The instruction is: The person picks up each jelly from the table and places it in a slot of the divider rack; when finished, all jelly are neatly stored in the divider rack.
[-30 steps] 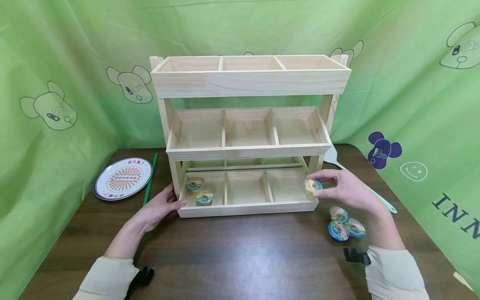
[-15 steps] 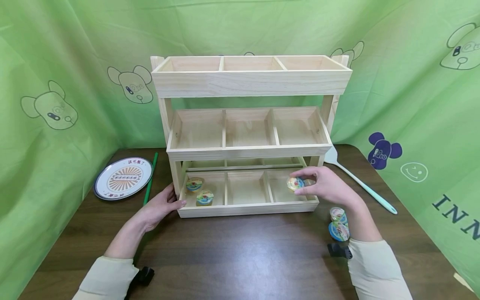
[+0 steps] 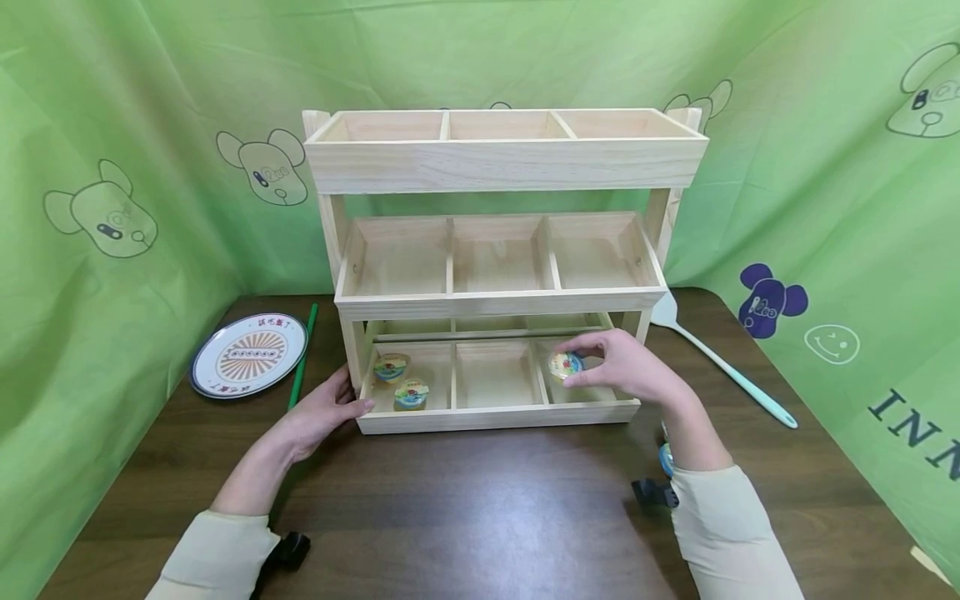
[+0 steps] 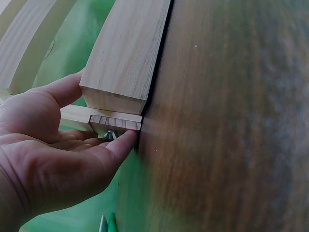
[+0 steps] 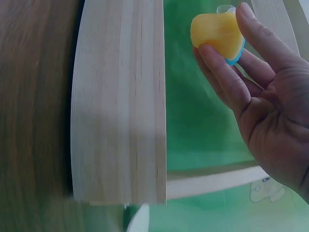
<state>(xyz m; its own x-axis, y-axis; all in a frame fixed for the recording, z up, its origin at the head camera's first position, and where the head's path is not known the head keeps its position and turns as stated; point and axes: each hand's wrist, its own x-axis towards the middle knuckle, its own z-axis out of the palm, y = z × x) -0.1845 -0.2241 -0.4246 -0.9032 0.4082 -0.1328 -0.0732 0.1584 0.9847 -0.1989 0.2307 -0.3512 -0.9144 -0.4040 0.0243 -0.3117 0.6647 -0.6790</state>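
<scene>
Between the thumb and fingers of my right hand point(image 3: 618, 362) is a small jelly cup point(image 3: 564, 365) with a printed lid, held above the right compartment of the bottom tray point(image 3: 495, 419). The right wrist view shows the cup's yellow body point(image 5: 216, 35) and blue rim. At the bottom left corner of the three-tier wooden shelf point(image 3: 502, 165), my left hand point(image 3: 324, 412) grips the frame. In the left wrist view its thumb touches the tray's end and the fingers lie about the leg point(image 4: 116, 123). Two jelly cups, one behind point(image 3: 391, 367) and one nearer point(image 3: 411, 394), sit in the left compartment.
More jelly cups point(image 3: 666, 458) on the table are mostly hidden behind the right forearm. A pale blue long-handled spatula point(image 3: 731, 371) lies right of the shelf. On the left are a printed plate point(image 3: 250, 356) and a green stick point(image 3: 303, 358). Green curtain point(image 3: 150, 75) surrounds the table.
My right hand has carried the jelly cup left, from the bottom tray's right end to over its right compartment. Its forearm now covers most of the loose cups. My left hand stays put.
</scene>
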